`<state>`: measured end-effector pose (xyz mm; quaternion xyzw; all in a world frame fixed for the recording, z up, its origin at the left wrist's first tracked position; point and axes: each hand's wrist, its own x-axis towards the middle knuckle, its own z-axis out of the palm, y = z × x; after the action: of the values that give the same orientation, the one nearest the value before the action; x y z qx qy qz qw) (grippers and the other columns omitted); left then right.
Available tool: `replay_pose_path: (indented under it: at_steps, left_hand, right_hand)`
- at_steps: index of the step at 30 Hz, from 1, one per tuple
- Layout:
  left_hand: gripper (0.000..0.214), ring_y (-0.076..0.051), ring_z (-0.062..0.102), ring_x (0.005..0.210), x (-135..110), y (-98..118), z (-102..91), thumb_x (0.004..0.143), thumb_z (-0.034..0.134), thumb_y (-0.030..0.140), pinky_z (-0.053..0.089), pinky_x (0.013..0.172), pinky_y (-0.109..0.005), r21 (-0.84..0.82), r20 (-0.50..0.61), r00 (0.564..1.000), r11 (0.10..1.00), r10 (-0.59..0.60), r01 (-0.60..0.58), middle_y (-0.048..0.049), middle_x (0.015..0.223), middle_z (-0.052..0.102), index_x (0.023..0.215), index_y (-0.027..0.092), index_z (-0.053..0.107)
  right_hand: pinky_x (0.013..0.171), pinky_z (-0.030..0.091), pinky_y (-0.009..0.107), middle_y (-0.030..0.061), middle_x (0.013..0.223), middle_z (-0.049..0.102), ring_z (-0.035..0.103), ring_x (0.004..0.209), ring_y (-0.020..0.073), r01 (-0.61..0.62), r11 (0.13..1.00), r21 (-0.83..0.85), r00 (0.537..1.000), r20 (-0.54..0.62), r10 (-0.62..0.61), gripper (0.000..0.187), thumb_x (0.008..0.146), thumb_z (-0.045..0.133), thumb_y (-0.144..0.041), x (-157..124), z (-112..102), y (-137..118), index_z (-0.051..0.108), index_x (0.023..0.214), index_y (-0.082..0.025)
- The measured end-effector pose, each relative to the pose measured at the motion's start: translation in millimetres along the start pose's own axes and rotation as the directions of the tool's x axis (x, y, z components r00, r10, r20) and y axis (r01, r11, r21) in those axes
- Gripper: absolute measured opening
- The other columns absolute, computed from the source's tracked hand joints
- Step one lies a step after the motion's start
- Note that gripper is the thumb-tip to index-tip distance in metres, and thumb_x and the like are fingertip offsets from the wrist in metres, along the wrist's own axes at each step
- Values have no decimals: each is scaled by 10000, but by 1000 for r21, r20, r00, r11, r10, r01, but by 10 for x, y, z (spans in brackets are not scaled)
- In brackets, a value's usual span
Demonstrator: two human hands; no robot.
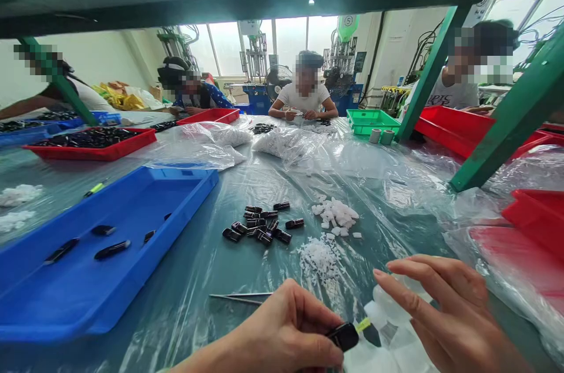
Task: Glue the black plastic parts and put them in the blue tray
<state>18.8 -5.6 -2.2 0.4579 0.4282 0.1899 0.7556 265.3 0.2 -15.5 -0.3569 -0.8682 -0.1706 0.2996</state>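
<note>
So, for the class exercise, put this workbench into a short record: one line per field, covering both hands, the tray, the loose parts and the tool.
Left hand: gripping a black piece, yellow-green strip sticking out
Right hand: open, fingers spread, near the strip
Blue tray: left side, a few dark pieces inside
Black pile: small loose heap, right of the tray
White parts: chunky heap, with finer bits nearer the hands
Tool: thin metal prongs, partly hidden behind the left hand

Blk pc point(348, 336) glossy, blu tray point(136, 208) smooth plstc.
</note>
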Motion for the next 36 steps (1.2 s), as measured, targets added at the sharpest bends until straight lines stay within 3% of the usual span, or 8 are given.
replay_pose_path:
  at_steps: [27,33,36]
  left_hand:
    - [232,-45,493,425,-21,-5,-12,587,733,216,435,472,-153,-16,26,999,999,-27,27,-2,558,612,795,119,764]
    - [190,-38,503,421,-7,-15,-14,594,715,184,438,462,-142,-13,24,999,999,-31,31,-2,568,613,765,116,761]
    - [201,-39,505,427,-10,-9,-15,597,715,183,444,467,-142,-22,28,999,999,-26,26,-3,567,610,779,111,761]
  right_hand:
    - [849,339,372,47,1027,638,533,977,205,10,998,59,1000,4,-10,356,847,502,-80,-14,-30,25,616,1130,-263]
    - [848,347,404,49,985,649,544,955,210,-95,987,129,992,-76,105,331,874,445,-68,25,-8,-56,642,1057,-261]
    - [839,351,384,46,994,648,545,956,203,-52,994,92,997,-55,57,334,863,468,-74,14,-13,-42,638,1081,-263]
